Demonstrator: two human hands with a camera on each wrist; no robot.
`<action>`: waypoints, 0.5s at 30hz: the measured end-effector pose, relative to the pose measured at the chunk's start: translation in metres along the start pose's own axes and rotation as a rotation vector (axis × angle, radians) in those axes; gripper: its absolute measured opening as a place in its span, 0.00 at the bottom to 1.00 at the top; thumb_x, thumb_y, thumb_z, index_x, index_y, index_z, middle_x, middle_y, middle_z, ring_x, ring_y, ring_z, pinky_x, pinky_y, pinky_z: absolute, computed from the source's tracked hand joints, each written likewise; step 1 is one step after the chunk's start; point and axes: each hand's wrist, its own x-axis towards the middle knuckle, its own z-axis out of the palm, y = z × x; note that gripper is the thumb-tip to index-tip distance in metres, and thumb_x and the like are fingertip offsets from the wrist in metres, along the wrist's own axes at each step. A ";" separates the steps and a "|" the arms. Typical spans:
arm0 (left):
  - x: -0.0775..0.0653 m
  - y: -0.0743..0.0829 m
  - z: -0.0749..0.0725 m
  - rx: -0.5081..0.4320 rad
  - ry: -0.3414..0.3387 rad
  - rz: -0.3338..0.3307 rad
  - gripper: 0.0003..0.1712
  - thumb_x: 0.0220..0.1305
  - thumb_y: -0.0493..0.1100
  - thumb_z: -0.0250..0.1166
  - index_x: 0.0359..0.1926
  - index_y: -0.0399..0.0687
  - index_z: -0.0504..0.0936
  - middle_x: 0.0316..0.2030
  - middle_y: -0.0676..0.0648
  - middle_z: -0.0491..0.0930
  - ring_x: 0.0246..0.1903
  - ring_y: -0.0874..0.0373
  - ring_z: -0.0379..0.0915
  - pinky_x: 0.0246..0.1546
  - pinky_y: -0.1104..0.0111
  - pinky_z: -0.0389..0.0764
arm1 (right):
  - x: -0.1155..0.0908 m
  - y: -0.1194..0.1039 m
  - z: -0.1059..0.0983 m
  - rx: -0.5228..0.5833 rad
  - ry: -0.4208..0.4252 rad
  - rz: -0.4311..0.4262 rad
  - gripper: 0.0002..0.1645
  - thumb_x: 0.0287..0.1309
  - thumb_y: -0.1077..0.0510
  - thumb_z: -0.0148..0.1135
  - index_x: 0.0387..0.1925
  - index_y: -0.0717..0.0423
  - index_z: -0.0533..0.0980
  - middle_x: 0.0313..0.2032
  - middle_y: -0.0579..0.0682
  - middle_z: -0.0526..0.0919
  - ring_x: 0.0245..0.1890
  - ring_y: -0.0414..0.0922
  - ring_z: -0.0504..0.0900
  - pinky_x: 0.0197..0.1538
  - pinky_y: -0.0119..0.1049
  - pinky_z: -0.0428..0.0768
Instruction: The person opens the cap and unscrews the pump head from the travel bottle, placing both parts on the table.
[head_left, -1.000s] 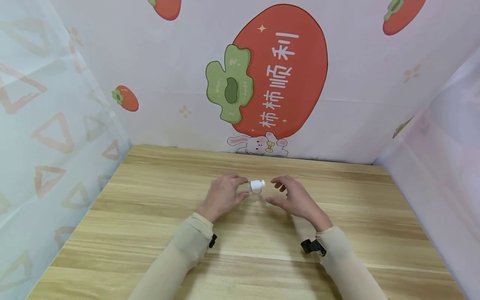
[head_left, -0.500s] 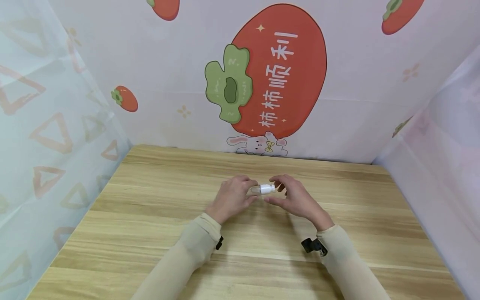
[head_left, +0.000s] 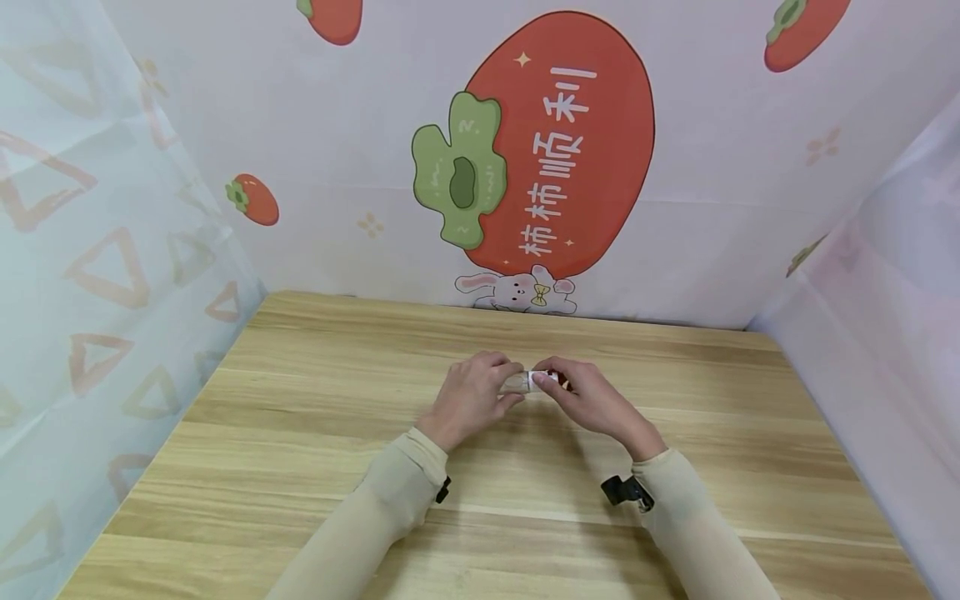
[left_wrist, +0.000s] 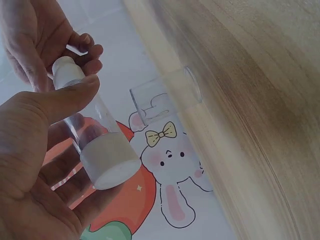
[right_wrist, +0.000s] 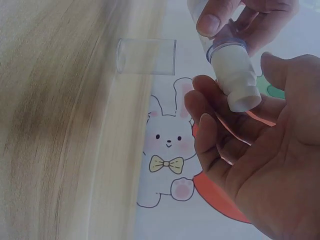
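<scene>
A small clear bottle (left_wrist: 102, 112) with a white base and a stepped white top (right_wrist: 235, 77) is held roughly level above the table. My left hand (head_left: 471, 392) grips its clear body, thumb on one side and fingers on the other. In the head view my right hand (head_left: 588, 396) has thumb and fingers over the white top. The right wrist view shows those fingers curled about the top, with a gap beside the thumb. A clear empty cylinder (right_wrist: 147, 57) stands upright on the table beyond the hands; in the head view I cannot make it out.
The wooden table (head_left: 300, 417) meets a white back wall (head_left: 337, 250) printed with a persimmon and a rabbit. Patterned sheets hang at the left (head_left: 90, 275) and right (head_left: 885, 333).
The left hand has carried the bottle rightward, off from above the clear cylinder. The right hand's thumb and fingers have drawn together over the bottle's white top.
</scene>
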 end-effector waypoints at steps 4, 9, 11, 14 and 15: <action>0.000 0.000 0.000 -0.022 0.032 0.012 0.22 0.57 0.50 0.78 0.51 0.48 0.87 0.45 0.48 0.86 0.44 0.52 0.83 0.39 0.59 0.86 | 0.000 -0.001 0.001 0.023 0.001 0.013 0.11 0.75 0.51 0.57 0.48 0.51 0.81 0.33 0.43 0.81 0.31 0.42 0.77 0.32 0.36 0.78; -0.001 0.000 -0.001 -0.024 0.046 0.026 0.22 0.59 0.51 0.77 0.52 0.49 0.87 0.45 0.48 0.86 0.44 0.53 0.83 0.39 0.60 0.85 | 0.000 -0.002 0.002 0.035 0.022 -0.008 0.10 0.73 0.52 0.59 0.47 0.54 0.80 0.33 0.44 0.81 0.31 0.42 0.77 0.32 0.36 0.79; -0.001 0.000 -0.001 -0.024 0.046 0.031 0.21 0.60 0.52 0.76 0.52 0.50 0.87 0.45 0.49 0.86 0.44 0.53 0.83 0.39 0.60 0.85 | 0.000 -0.003 0.002 0.035 0.029 -0.018 0.10 0.73 0.53 0.60 0.46 0.54 0.80 0.33 0.45 0.81 0.31 0.42 0.77 0.33 0.36 0.79; 0.000 0.001 -0.001 -0.036 0.049 0.033 0.21 0.60 0.52 0.75 0.52 0.49 0.87 0.45 0.49 0.86 0.44 0.53 0.83 0.39 0.59 0.85 | 0.000 -0.003 0.002 0.035 0.034 -0.025 0.10 0.73 0.53 0.60 0.46 0.55 0.80 0.33 0.45 0.81 0.31 0.41 0.77 0.33 0.35 0.79; 0.000 0.001 -0.001 -0.043 0.051 0.033 0.21 0.60 0.51 0.76 0.52 0.49 0.87 0.44 0.49 0.86 0.44 0.52 0.83 0.38 0.59 0.85 | 0.000 -0.003 0.002 0.035 0.034 -0.027 0.10 0.72 0.53 0.60 0.46 0.55 0.80 0.33 0.45 0.81 0.31 0.41 0.77 0.33 0.35 0.79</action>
